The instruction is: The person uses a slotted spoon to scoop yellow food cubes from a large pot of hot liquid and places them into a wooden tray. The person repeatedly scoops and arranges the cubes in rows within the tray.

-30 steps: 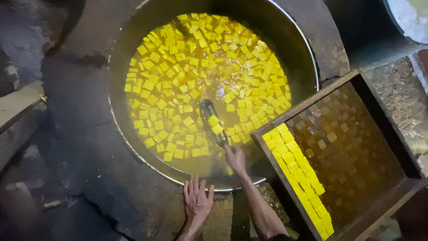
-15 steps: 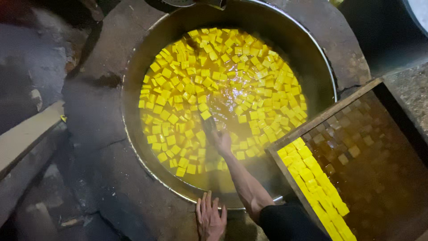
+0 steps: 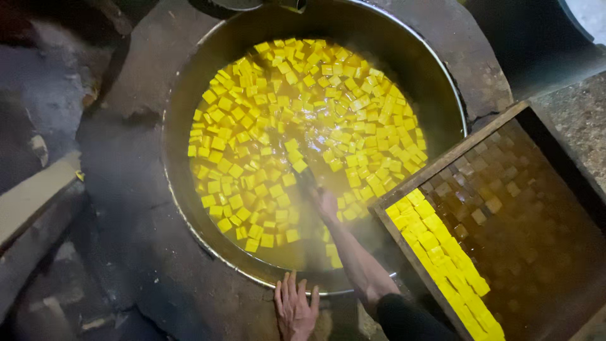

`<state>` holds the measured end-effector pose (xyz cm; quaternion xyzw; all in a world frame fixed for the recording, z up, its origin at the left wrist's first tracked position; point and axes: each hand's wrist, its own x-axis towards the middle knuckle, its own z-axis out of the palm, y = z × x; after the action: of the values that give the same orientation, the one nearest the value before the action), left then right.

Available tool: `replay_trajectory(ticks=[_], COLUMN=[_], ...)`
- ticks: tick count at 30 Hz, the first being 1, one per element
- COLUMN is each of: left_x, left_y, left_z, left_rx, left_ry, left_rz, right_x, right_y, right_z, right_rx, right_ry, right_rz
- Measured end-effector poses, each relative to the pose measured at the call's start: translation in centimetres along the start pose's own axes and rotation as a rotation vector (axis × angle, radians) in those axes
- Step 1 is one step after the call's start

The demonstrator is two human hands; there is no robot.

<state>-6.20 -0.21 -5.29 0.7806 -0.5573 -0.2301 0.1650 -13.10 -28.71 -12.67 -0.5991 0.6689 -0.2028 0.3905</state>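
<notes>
Dark tool (image 3: 307, 180) angled up-left in right hand (image 3: 326, 203)

1 head view looks steeply down onto the vat (image 3: 189, 95).

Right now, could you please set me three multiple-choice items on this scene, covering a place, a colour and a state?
1. Where does the left hand rest?
A. on the pot's near rim
B. in the tray
C. on the plank

2. What colour are the cubes floating in the pot?
A. white
B. yellow
C. green

3. How full is the wooden tray?
A. full
B. bare
C. one strip of cubes along its left side

Answers: 1 A, fingers spread flat on the rim; 2 B, bright yellow; 3 C, the rest shows brown base.
</notes>
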Motion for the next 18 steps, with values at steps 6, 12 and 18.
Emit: replay_trajectory(ticks=[6, 12, 18], left_x=[0.2, -0.4, -0.9], left_y=[-1.0, -0.8, 0.5], left_z=[1.6, 0.9, -0.6], left_rx=[0.003, 0.005, 0.051], left_ry=[0.018, -0.031, -0.057], left_rz=[0.028, 0.078, 0.051], right_x=[6.0, 1.1, -10.2], right_y=[-2.9, -0.7, 3.6], right_z=[2.1, 1.0, -4.1], right_rx=[0.045, 0.052, 0.131], right_ry=[0.062, 0.073, 0.104], right_rz=[-0.144, 0.001, 0.273])
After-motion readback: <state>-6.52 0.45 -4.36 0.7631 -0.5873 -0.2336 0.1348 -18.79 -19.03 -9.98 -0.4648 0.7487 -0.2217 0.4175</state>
